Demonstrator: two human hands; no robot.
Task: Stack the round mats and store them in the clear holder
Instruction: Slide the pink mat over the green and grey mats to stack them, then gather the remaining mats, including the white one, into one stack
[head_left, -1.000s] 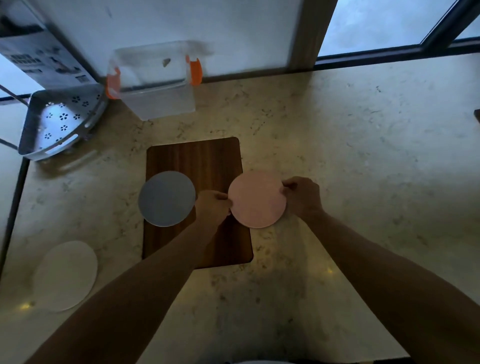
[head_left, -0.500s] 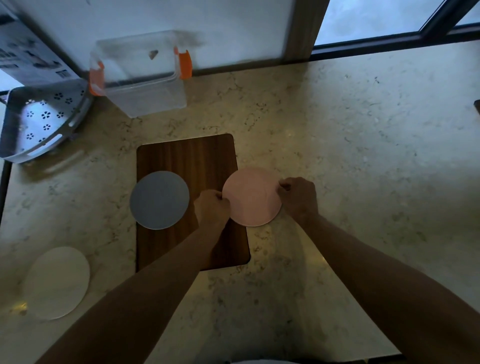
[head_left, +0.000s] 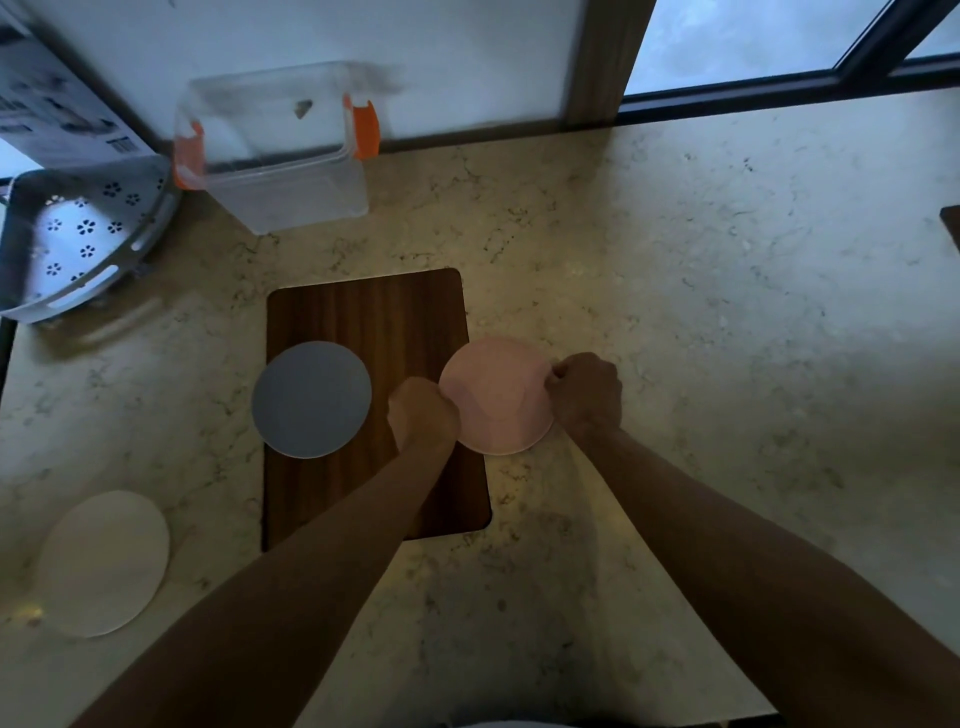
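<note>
A pink round mat (head_left: 496, 397) is held at the right edge of the wooden board (head_left: 374, 322). My left hand (head_left: 423, 413) pinches its left rim and my right hand (head_left: 587, 395) pinches its right rim. A grey round mat (head_left: 311, 399) lies flat on the board's left side. A white round mat (head_left: 104, 564) lies on the counter at the near left. The clear holder (head_left: 280, 150), a plastic box with orange clips, stands open at the back left against the wall.
A grey perforated corner rack (head_left: 78, 239) sits left of the clear box. A printed carton (head_left: 52, 109) leans at the far left. The marble counter (head_left: 727, 312) stretches to the right below a window. A dark object (head_left: 951, 226) pokes in at the right edge.
Both hands keep their hold on the pink mat in the same spot. The view has shifted slightly; the mats on the counter have not moved.
</note>
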